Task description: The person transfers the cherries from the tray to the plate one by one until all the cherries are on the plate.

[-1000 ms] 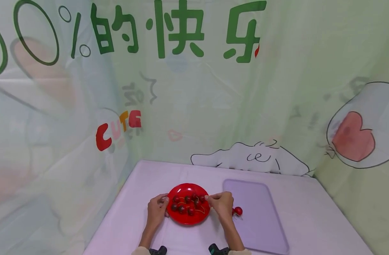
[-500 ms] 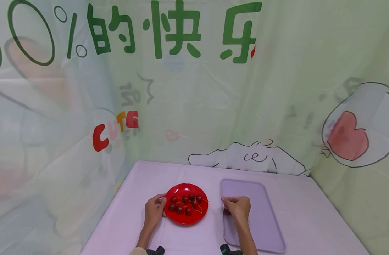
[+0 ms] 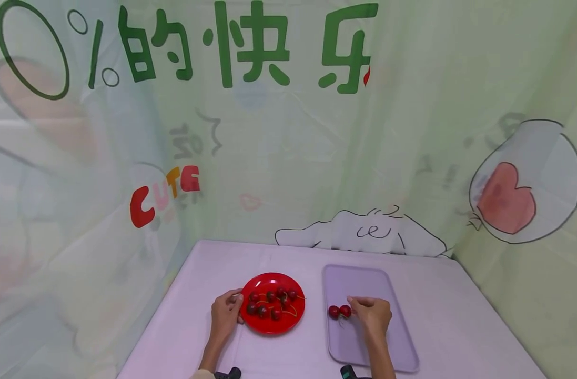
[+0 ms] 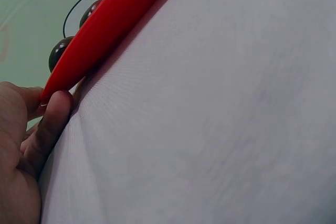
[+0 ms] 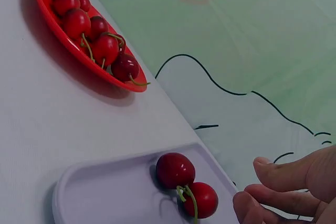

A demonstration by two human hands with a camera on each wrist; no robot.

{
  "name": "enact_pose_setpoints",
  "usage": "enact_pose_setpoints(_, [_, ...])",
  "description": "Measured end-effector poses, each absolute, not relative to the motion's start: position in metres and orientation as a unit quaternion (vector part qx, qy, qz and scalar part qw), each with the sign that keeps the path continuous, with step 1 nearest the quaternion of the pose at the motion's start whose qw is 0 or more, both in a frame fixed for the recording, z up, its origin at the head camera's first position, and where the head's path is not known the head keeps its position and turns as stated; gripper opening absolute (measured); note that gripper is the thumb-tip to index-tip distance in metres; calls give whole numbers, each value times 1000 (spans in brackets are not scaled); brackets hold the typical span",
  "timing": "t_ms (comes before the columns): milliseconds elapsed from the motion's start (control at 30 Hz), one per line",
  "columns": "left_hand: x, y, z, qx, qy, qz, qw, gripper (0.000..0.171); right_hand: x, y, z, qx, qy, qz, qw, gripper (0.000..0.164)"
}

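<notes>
A red plate (image 3: 272,327) with several dark red cherries (image 3: 263,312) stands left of centre in the head view. My left hand (image 3: 225,313) holds the plate's left rim between thumb and fingers; the left wrist view shows the rim (image 4: 100,45) at the fingertips. To the right lies a light purple tray (image 3: 356,279). Two more cherries (image 5: 175,171) sit together on the tray, their green stems crossing. Just right of this pair hovers my right hand (image 3: 374,315), thumb and fingers apart in the right wrist view, nothing between them.
A pale cloth-covered table (image 3: 297,258) carries plate and tray, with a gap of bare cloth between the two. Printed hanging cloth (image 3: 279,158) encloses the table at the back and both sides. Dark straps (image 3: 347,371) sit at the wrists.
My right hand has moved from the plate's right rim across to the tray, past the two cherries to their right side. The left hand stays at the plate; the head view has turned slightly right.
</notes>
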State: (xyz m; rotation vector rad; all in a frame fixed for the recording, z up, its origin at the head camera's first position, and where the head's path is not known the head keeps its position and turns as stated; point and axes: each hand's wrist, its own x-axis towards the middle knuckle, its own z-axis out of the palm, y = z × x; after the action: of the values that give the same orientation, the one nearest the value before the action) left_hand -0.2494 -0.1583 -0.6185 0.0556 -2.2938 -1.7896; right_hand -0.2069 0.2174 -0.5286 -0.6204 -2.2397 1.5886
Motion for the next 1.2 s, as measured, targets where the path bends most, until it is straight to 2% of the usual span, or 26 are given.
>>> enact_pose_setpoints(267, [-251,-161,-623,23,-787,-604,122,30,-208,229,-547,-220,-811,519,156,15])
enact_pose_setpoints(533, [-251,-161,-623,22,-791,-600,122,31,-205,233,-558,-203,-851,472,113,10])
enact_pose_setpoints(1200, [-250,-159,-619,20,-793,-598,119,29,-206,228,-563,-182,-881,423,111,13])
